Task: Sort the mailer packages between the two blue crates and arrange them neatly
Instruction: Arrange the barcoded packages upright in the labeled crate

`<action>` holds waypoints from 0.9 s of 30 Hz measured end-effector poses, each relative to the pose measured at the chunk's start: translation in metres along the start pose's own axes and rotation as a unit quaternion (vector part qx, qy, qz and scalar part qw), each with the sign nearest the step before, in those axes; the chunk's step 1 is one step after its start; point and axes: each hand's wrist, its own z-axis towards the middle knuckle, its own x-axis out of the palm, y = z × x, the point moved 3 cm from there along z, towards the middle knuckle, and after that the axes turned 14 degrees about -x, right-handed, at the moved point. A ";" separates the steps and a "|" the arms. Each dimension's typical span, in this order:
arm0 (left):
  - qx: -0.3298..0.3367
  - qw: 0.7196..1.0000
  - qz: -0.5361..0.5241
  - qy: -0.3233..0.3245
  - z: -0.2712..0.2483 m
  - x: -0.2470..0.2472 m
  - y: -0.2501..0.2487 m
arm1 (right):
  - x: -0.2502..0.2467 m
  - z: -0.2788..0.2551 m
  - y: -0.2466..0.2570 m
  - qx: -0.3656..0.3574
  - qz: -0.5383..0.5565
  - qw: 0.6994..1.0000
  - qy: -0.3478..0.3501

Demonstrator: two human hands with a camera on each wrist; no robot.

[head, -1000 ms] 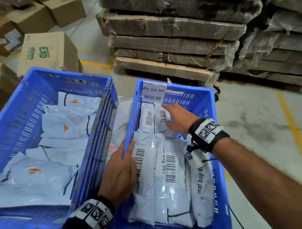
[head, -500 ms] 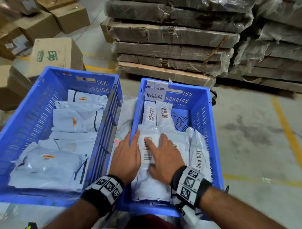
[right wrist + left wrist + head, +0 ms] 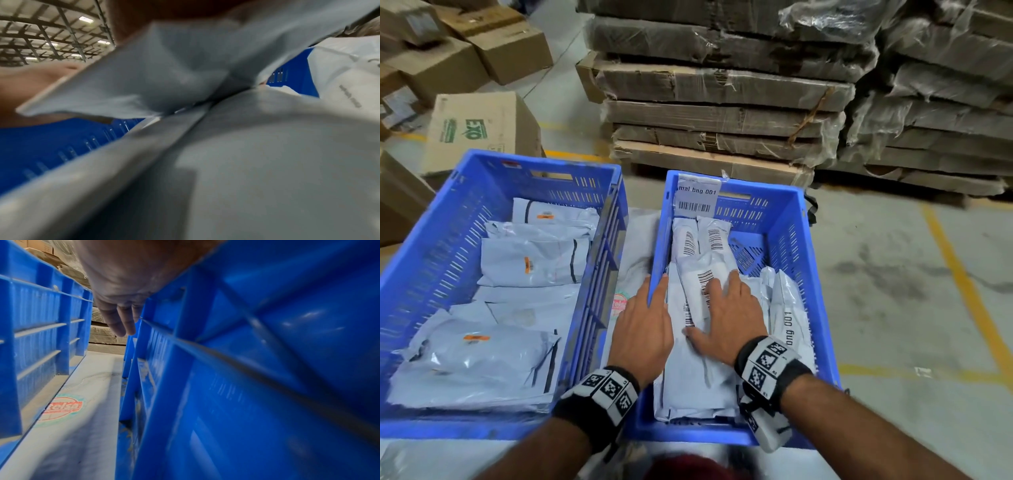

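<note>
Lying behind both hands: a grey concrete warehouse floor point(image 3: 893, 274) with yellow lines, stacked plastic-wrapped flattened cardboard bundles point(image 3: 722, 113) beyond the fingertips, brown cardboard boxes point(image 3: 482, 126) far off to the left.

Resting flat, fingers straight, gripping nothing: left hand point(image 3: 642, 329), laid along the near left rim of the smaller blue slotted plastic crate point(image 3: 784, 219), fingertips reaching over into it; seen from the left wrist with fingers point(image 3: 121, 324) hanging relaxed beside the crate's outer wall point(image 3: 246, 386).

Pressing palm-down with fingers spread: right hand point(image 3: 729, 315), just beside the left hand, lying on top of the white plastic mailer packages with black barcodes point(image 3: 698, 377) filling that crate. Blurring most of the right wrist view: grey-white mailer plastic point(image 3: 246, 162) directly under the palm.

Sitting just left of the left hand: a larger blue slotted plastic crate point(image 3: 431, 257), holding flat pale grey mailer bags with orange stickers point(image 3: 527, 263). Showing between the crates, below the left hand: a pale sheet with a red round logo point(image 3: 61, 407).
</note>
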 end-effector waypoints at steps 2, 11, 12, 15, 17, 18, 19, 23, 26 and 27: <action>0.003 1.000 -0.003 -0.001 0.000 0.001 0.001 | 0.003 0.005 -0.001 0.006 -0.011 1.000 0.002; 0.008 0.999 -0.034 -0.003 0.001 0.006 0.005 | -0.033 0.046 -0.065 0.110 0.064 0.982 -0.143; 0.011 0.999 -0.039 0.001 0.002 0.008 0.007 | -0.033 0.057 -0.078 0.135 0.073 0.979 -0.131; 0.020 0.999 -0.038 0.005 0.004 0.011 0.011 | -0.022 0.087 -0.107 0.193 0.090 0.972 -0.094; 0.026 0.999 -0.041 -0.001 0.006 0.012 0.009 | -0.008 0.104 -0.121 0.220 0.083 0.970 -0.058; 0.027 0.999 -0.046 -0.005 0.007 0.013 0.008 | 0.000 0.112 -0.126 0.230 0.080 0.969 -0.041; 0.024 0.998 -0.054 -0.010 0.009 0.014 0.009 | 0.008 0.120 -0.131 0.237 0.080 0.968 -0.028; 0.061 0.997 -0.015 -0.043 0.013 0.018 0.012 | 0.031 0.147 -0.141 0.250 0.107 0.962 -0.004; 0.100 0.990 -0.006 -0.095 0.015 0.018 0.010 | 0.041 0.157 -0.148 0.258 0.130 0.957 0.037; 0.098 0.991 -0.010 -0.095 0.017 0.016 0.008 | 0.039 0.157 -0.150 0.259 0.135 0.955 0.062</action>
